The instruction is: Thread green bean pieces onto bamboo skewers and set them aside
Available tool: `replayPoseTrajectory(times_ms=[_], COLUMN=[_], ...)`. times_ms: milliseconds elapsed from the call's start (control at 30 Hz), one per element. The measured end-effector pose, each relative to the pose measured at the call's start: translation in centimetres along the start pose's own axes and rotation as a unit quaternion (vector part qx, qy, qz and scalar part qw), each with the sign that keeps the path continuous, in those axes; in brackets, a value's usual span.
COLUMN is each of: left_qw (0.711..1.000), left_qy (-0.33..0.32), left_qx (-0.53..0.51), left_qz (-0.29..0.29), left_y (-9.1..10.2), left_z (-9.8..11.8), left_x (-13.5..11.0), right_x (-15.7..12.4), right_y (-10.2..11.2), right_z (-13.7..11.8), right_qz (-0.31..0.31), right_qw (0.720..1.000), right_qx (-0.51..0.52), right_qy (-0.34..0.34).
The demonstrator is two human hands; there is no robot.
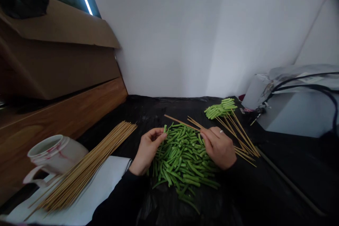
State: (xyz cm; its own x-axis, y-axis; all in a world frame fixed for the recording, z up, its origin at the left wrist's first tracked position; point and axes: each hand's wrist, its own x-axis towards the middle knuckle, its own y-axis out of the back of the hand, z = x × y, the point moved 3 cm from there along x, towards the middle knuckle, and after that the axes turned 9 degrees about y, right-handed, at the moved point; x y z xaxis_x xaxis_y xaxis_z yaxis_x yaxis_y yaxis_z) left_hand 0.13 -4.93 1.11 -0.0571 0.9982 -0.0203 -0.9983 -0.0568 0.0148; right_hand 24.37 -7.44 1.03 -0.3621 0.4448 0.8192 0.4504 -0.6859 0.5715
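My left hand (149,149) pinches a short piece of green bean (165,128) between thumb and fingertips, at the left edge of the heap. In my right hand (218,147) is a thin bamboo skewer (180,121), its bare end pointing up and to the left, apart from the bean piece. Between and below both hands lies a heap of cut green beans (182,162) on black plastic sheeting. Beyond my right hand, several skewers threaded with rows of beans (221,108) lie together, their bare sticks (242,134) fanning toward me.
A thick bundle of bare skewers (87,166) rests on white paper (111,173) at left, beside a white mug (57,153). A cardboard box (66,60) sits on a wooden ledge (106,95). At right stand a pale container (293,109) and black cables (312,86). A white wall (169,35) closes off the back.
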Motion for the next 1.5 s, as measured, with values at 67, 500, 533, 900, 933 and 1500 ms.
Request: replayPoseTrajectory(times_ms=[67,500,533,900,933,1500], left_qw=[1.0,0.999,0.999,0.992,0.991,0.989], left_qy=[0.002,0.015,0.014,0.007,0.001,0.034], left_qx=[-0.003,-0.009,-0.011,-0.097,-0.098,-0.12], left_qz=[-0.005,-0.032,-0.032,-0.081,-0.088,-0.079], left_y=[-0.2,-0.7,-0.7,-1.2,-1.2,-1.5], left_z=[0.1,-0.5,-0.4,-0.4,-0.3,-0.4], left_x=[-0.2,-0.2,-0.2,-0.8,-0.8,-0.8], right_x=[0.1,0.4,0.4,0.9,0.9,0.5], right_y=[0.5,1.7,1.6,0.2,0.2,-0.2], right_z=[0.4,1.6,1.7,0.7,0.5,-3.2], right_qz=[0.042,0.102,0.104,0.048,0.042,-0.077], right_qw=[0.999,0.988,0.98,0.665,0.653,0.954], right_qx=[-0.022,0.05,0.097,0.638,0.649,0.264], right_qy=[-0.014,-0.101,-0.136,-0.385,-0.388,-0.119])
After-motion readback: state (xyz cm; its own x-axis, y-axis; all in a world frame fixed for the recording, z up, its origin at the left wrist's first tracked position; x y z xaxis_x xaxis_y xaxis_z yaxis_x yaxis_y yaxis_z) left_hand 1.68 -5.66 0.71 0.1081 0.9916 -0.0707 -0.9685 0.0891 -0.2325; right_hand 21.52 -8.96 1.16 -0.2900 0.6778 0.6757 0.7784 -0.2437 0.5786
